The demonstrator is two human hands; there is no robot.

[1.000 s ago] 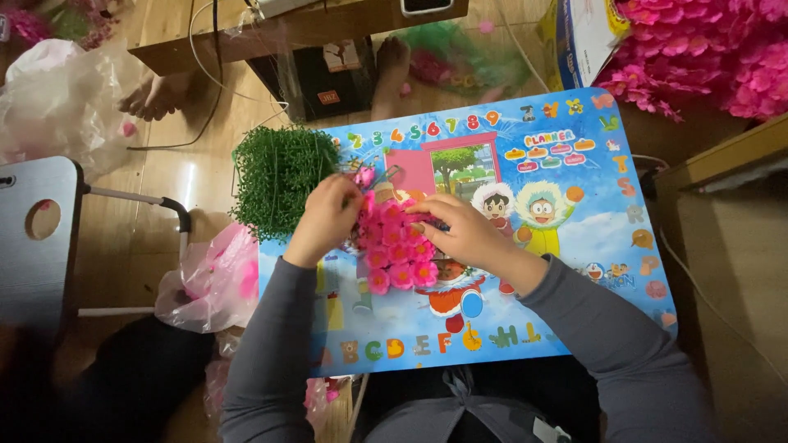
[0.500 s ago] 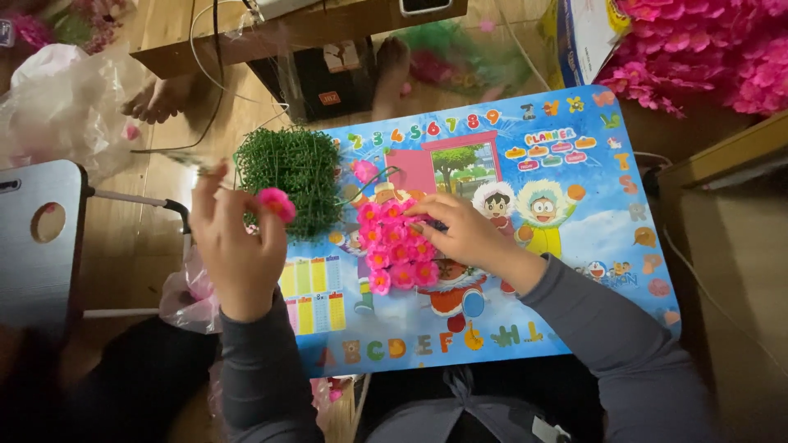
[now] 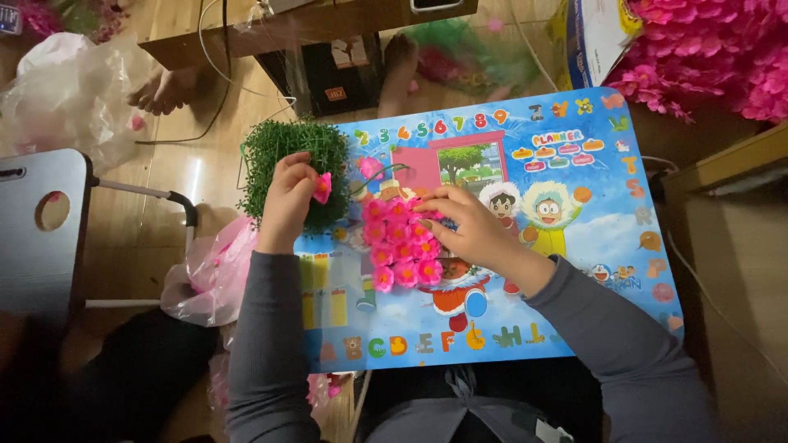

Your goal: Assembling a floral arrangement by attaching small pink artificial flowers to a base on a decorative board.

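Both hands are over the low table from where I watch. Left hand (image 3: 289, 197) is raised above the green grass mat (image 3: 283, 156), thumb and forefinger pinched on a single pink flower head (image 3: 322, 188), the other fingers curled loosely. Right hand (image 3: 468, 231) lies flat-ish with fingers spread, its tips pressing the upper right edge of the pink flower panel (image 3: 398, 244), a block of blossoms packed in rows on the colourful cartoon tabletop (image 3: 574, 246).

I judge the loose flower very light and soft, fabric or thin plastic, easily crushed; I would grip it low at the base of the petals, not by the petal edges. The panel looks springy on top, so holding it by its edge seems right.

Further out, a pink plastic bag (image 3: 215, 271) hangs just beside the table's left edge, a grey stool (image 3: 41, 238) stands to the left, and a large heap of pink flowers (image 3: 722, 49) fills the upper right corner. Another person's bare feet (image 3: 164, 90) rest on the wooden floor beyond.
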